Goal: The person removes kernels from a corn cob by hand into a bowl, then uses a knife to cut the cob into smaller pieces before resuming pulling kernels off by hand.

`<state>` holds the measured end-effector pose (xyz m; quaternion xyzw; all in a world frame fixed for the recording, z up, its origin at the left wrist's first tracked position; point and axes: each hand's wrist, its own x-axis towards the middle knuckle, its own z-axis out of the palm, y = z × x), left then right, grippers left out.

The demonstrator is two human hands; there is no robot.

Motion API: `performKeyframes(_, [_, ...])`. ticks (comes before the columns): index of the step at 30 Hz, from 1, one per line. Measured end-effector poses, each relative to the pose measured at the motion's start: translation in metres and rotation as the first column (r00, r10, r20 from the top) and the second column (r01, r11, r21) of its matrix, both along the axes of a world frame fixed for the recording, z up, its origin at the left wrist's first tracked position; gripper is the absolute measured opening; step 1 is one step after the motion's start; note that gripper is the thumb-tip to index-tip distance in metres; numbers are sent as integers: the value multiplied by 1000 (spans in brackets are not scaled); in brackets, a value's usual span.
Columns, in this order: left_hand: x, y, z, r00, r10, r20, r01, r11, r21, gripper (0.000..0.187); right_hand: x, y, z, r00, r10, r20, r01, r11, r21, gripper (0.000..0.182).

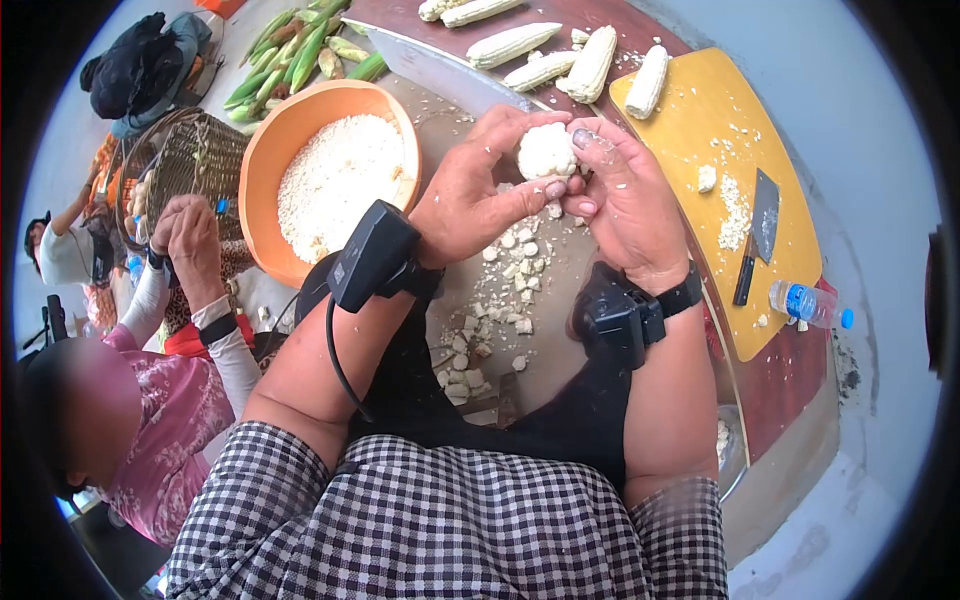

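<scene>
A short chunk of white corn on the cob (547,152) is held up between my two hands, its rounded side towards me. My left hand (480,185) grips it from the left, thumb below and fingers above. From the right, my right hand (630,195) has its thumb and fingers closed on the same chunk. Left of my hands stands an orange basin (256,190) with loose white kernels (335,185) in it. Below my hands, cut cob pieces (520,275) lie scattered on the floor.
On the red table (790,410) lie a yellow cutting board (700,90), a cleaver (765,215), a water bottle (805,303) and several husked corn cobs (515,45). Unhusked corn (305,50) is piled behind the basin. A co-worker (165,410) sits at left near a wicker basket (205,155).
</scene>
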<state>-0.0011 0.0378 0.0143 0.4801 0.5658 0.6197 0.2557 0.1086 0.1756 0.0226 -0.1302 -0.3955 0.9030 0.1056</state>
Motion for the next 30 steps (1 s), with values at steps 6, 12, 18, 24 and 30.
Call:
performKeyframes(6, [-2, 2, 0, 991, 99, -85, -99, 995, 13, 52, -1, -1, 4, 1000, 7, -3, -7, 999, 51, 18])
performKeyframes(12, [0, 0, 3, 985, 171, -37, -172, 985, -30, 52, -3, -2, 4, 999, -34, 10, 33, 992, 121, 17])
performKeyframes(18, [5, 3, 0, 979, 195, 54, -194, 981, -33, 52, -5, -6, 5, 994, -106, 9, 101, 966, 238, 16])
performKeyframes(24, [6, 4, -4, 972, 166, 164, -172, 985, 22, 51, -6, -10, 8, 992, -127, 12, 120, 957, 265, 16])
performKeyframes(30, [10, 7, 0, 937, 107, 333, -137, 988, 65, 51, -6, -7, -2, 997, -66, -49, 64, 997, -49, 18])
